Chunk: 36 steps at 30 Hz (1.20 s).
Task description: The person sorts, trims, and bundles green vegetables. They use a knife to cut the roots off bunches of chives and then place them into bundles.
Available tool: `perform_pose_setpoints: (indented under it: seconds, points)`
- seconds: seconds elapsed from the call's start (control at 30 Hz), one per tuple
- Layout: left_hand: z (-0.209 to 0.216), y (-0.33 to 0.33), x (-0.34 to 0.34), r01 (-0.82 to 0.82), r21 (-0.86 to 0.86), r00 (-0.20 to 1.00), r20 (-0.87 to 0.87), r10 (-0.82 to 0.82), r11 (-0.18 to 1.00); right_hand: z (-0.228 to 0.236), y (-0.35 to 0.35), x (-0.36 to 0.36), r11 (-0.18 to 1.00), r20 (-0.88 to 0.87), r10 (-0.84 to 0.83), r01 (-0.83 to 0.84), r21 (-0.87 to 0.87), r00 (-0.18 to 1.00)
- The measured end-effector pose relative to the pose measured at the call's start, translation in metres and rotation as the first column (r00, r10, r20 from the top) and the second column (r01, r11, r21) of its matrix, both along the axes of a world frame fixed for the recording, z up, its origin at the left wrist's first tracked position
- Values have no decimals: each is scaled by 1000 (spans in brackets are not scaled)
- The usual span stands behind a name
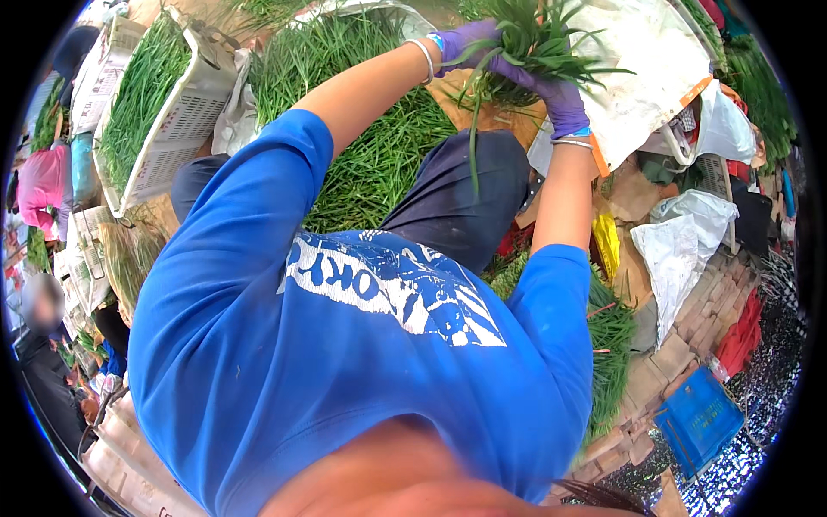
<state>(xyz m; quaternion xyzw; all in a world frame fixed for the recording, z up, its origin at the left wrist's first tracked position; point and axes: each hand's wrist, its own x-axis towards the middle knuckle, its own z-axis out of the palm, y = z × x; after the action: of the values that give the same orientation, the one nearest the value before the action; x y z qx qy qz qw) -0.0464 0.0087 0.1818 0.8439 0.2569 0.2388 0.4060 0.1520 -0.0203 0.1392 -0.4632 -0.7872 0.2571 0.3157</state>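
Both my hands wear purple gloves and meet at the top of the view around a bunch of long, flat-leaved chives (pixel 544 39). My left hand (pixel 468 43) grips the bunch from its left side, and its fingertips are partly hidden by leaves. From below and the right, my right hand (pixel 562 102) closes on the same bunch. Some leaves droop below the hands towards my dark trouser knee (pixel 474 198). Left of that knee lies a large heap of loose chives (pixel 379 146). A white sheet or sack (pixel 642 77) with an orange edge is beside my right hand.
White plastic crates (pixel 164 129) stand at the left, one full of chives. To the right are a crumpled white bag (pixel 685 241), a yellow packet (pixel 606 246) and a blue bag (pixel 702 422) on brick paving. Another person in pink (pixel 43 185) bends at the far left.
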Motion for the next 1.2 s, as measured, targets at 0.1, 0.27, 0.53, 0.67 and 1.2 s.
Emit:
perform_pose_setpoints:
  seconds: [0.1,0.27,0.53,0.67,1.2]
  points:
    - [7,3,11,0,-156,1000,-11,-2,988,7,-13,-13,985,-330,-54,-3,-171,942]
    - [47,-34,46,-283,261,957,140,253,923,9,-14,-53,953,-729,-283,98,-286,624]
    - [138,-58,-20,-267,545,917,396,37,795,73,-26,-76,884,-895,-323,435,-169,309]
    - [26,-86,-55,-279,288,957,155,243,916,129,-77,-132,934,-833,-251,348,-76,493]
    - [-109,-231,-209,-446,-526,862,-37,505,724,141,-178,-206,998,-878,52,-64,24,475]
